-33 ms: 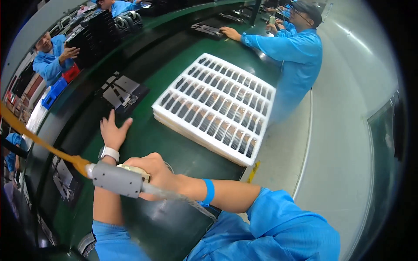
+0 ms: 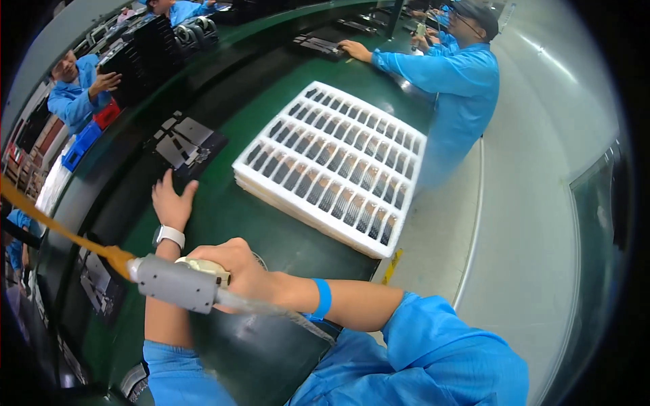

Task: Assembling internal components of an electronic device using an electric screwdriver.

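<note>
My left hand (image 2: 172, 203) lies with fingers spread on the dark green work surface (image 2: 271, 233), its fingertips close to the near edge of a flat dark assembly (image 2: 183, 142) with silver plates and small parts. A white-banded watch (image 2: 169, 235) is on that wrist. Crossing over my left forearm, my right hand (image 2: 237, 264) is closed round a cream-coloured hand tool (image 2: 213, 268); the tool's lower end is hidden. In front of this hand hangs a grey cylindrical fitting (image 2: 179, 283), joined to an orange cable (image 2: 68, 230) and a clear-sleeved cord (image 2: 284, 311).
A white foam tray (image 2: 247, 179) with rows of dark slim parts stands to the right. Beyond it a co-worker in blue (image 2: 453, 88) reaches over the bench. Another person (image 2: 71, 95) handles dark stacked units (image 2: 139, 61) at far left. More flat assemblies (image 2: 98, 281) lie at left.
</note>
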Tool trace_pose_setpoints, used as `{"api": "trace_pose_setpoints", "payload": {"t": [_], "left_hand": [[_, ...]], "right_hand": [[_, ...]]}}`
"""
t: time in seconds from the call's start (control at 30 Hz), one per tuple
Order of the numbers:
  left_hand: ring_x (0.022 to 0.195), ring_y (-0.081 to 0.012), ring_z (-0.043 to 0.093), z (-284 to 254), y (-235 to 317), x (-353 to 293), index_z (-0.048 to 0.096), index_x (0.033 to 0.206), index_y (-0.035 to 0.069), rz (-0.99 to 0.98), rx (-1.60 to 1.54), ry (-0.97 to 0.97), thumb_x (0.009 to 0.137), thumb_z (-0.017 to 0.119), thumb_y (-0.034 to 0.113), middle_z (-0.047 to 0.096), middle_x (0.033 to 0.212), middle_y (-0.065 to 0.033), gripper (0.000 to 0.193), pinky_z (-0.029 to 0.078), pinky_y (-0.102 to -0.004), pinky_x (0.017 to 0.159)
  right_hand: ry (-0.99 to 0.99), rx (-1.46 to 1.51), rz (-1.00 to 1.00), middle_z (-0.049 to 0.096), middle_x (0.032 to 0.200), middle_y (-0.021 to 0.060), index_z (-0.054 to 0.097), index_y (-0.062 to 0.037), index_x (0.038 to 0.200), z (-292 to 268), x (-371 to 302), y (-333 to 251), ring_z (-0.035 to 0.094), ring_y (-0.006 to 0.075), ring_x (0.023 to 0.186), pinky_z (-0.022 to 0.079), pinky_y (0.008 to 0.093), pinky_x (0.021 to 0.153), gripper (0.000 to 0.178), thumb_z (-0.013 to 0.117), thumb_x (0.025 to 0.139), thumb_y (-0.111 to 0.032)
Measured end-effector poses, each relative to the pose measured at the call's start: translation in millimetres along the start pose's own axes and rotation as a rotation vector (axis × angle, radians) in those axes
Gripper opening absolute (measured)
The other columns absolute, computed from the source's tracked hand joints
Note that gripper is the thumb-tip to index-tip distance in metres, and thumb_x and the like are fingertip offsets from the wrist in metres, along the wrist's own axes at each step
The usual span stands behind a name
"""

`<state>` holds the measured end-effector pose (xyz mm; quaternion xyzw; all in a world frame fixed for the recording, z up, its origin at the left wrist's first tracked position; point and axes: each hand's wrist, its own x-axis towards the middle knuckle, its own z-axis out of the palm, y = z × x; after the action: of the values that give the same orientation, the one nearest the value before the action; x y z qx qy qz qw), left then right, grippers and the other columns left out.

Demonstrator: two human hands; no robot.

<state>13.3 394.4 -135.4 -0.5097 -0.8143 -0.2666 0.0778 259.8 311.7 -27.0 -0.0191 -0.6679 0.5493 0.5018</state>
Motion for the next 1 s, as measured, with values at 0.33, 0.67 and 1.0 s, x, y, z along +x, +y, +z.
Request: {"api": "trace_pose_setpoints", "payload": {"t": [0.33,0.67,1.0], "left_hand": [[0.097,-0.0217,0.064,-36,38,27,0.057,0.134,0.002,-0.612,-1.519,-0.045,0.098,0.065,0.013,0.065,0.117,-0.0107,0.039,0.055,-0.0355,0.083],[0.095,-0.0132,0.066,-167,-18,-133,0.052,0.141,0.003,-0.589,-1.405,0.144,0.101,0.059,0.008,0.067,0.116,-0.0046,0.041,0.055,-0.029,0.079],[0.106,-0.0155,0.066,-242,-12,-335,0.047,0.145,-0.004,-0.769,-1.191,0.176,0.101,0.06,0.007,0.062,0.132,-0.0121,0.048,0.057,-0.0261,0.081]], "right_hand": [[0.022,-0.042,-0.021,0.07,0.079,0.0133,0.069,-0.0008,0.1,1,-4,1,0.068,0.0269,0.064,0.05,0.0296,0.058,0.03,0.081,0.073,-0.008],[-0.102,-0.112,0.162,0.069,0.081,0.008,0.067,-0.0044,0.1,2,-13,2,0.067,0.0191,0.069,0.053,0.0313,0.065,0.03,0.081,0.073,-0.011],[0.129,0.076,0.305,0.064,0.082,0.0072,0.062,0.0047,0.106,46,-5,-4,0.06,0.0122,0.066,0.05,0.027,0.059,0.028,0.068,0.078,0.007]]}}
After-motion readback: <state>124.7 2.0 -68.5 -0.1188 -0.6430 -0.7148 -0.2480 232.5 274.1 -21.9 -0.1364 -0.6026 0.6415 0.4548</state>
